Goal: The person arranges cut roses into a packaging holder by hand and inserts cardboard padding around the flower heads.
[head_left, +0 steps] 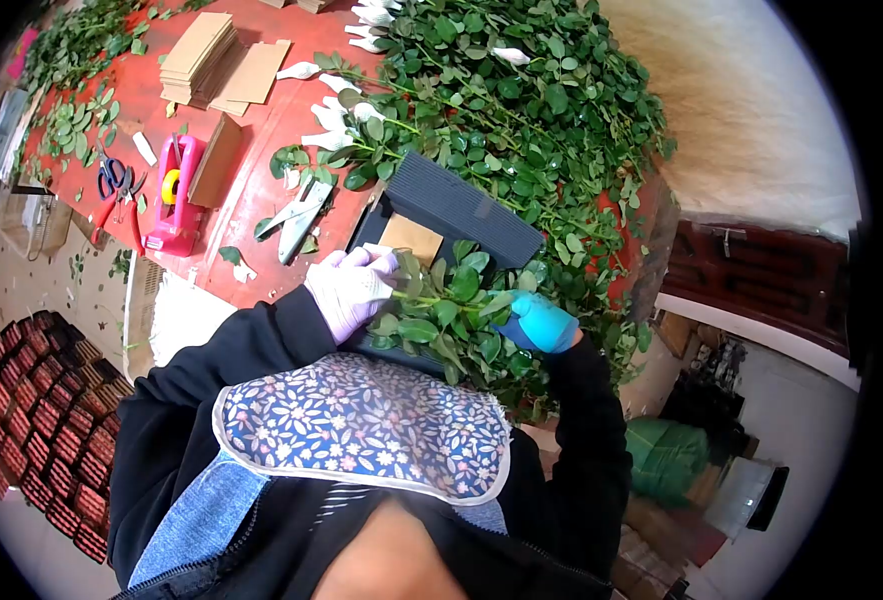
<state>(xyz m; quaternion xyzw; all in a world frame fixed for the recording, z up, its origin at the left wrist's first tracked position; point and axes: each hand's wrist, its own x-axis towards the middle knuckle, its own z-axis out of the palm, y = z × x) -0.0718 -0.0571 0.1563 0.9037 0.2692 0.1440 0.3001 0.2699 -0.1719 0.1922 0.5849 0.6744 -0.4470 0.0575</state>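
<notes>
My left hand (pixel 349 292), in a pale lavender glove, is closed around the upper end of a leafy rose stem (pixel 431 299); the bud is mostly hidden by my fingers. Farther down the same greenery, my right hand (pixel 539 322), in a blue-and-teal glove, is closed on the stem among the leaves. Beneath and behind the stem lies a dark box (pixel 466 212) with a ribbed raised side and a brown card (pixel 411 239) in it. Just beyond my left hand lies a pale metal hand tool (pixel 304 214) with its arms apart.
A large heap of leafy roses (pixel 521 110) with white-wrapped buds (pixel 331 125) covers the right of the red table (pixel 261 150). On the left are a pink tape dispenser (pixel 174 215), dark-handled scissors (pixel 114 178), red-handled pruners (pixel 121 205) and stacked cardboard pieces (pixel 197 58).
</notes>
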